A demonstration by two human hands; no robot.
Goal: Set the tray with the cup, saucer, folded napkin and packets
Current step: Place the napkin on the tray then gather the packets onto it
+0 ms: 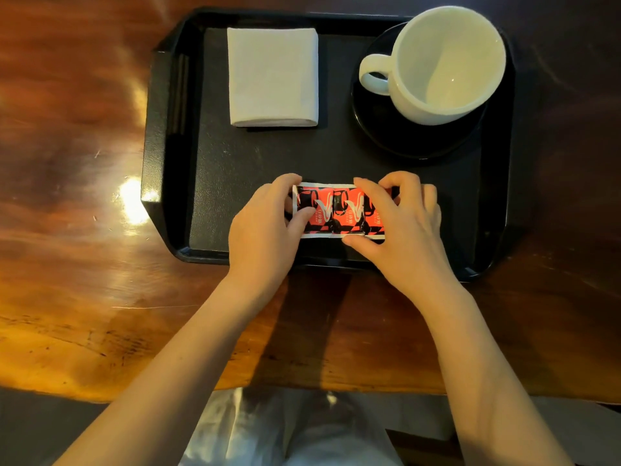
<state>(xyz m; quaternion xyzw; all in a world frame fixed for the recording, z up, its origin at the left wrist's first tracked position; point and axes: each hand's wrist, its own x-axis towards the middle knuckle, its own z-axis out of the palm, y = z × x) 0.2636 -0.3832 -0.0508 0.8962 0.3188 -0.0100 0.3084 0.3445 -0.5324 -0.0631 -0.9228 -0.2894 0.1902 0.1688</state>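
Note:
A black tray lies on a wooden table. A white folded napkin rests at its back left. At the back right a white cup stands on a black saucer, handle pointing left. Red, black and white packets lie side by side at the tray's front middle. My left hand pinches their left end, thumb on top. My right hand grips their right end, fingers over the far edge and thumb at the near edge.
The glossy brown wooden table surrounds the tray, with its front edge just below my forearms. Light cloth on my lap shows under the table edge. A bright reflection sits left of the tray.

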